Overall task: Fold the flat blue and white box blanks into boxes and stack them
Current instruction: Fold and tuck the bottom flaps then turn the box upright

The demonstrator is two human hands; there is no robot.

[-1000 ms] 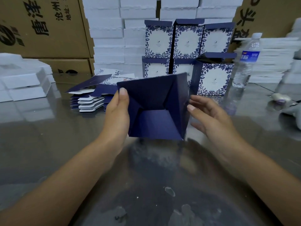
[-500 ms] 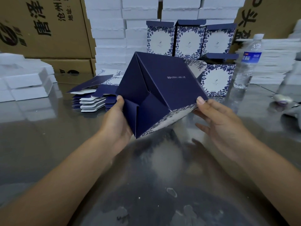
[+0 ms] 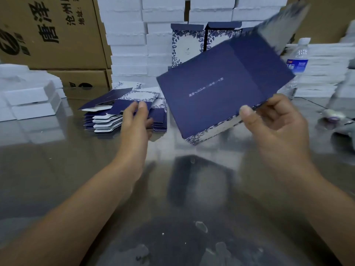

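Brown cardboard cartons with black print filled the back left, and next to them stood a wall of stacked white trays. More white trays sat in lower piles at the far left and far right. All of it rested on a shiny grey bench that mirrored pretty much everything.

The biggest thing up front was the box, folded up and held tilted in the air above the bench, right of centre. Its dark blue face pointed at the camera, a patterned blue and white side showed along the bottom edge, and its top flap was too blurred to make out.

The right hand had it by the lower right corner, thumb pressed on the blue face and fingers curled round behind.

Behind the box, finished boxes stood upright against the white trays, partly hidden.

The pile of flat blanks lay on the bench left of centre. The left hand reached onto it with fingers stretched out, tips touching the top blank, not clamped on anything as far as I could tell.

A water bottle stood at the back right, just beside the box's upper edge.
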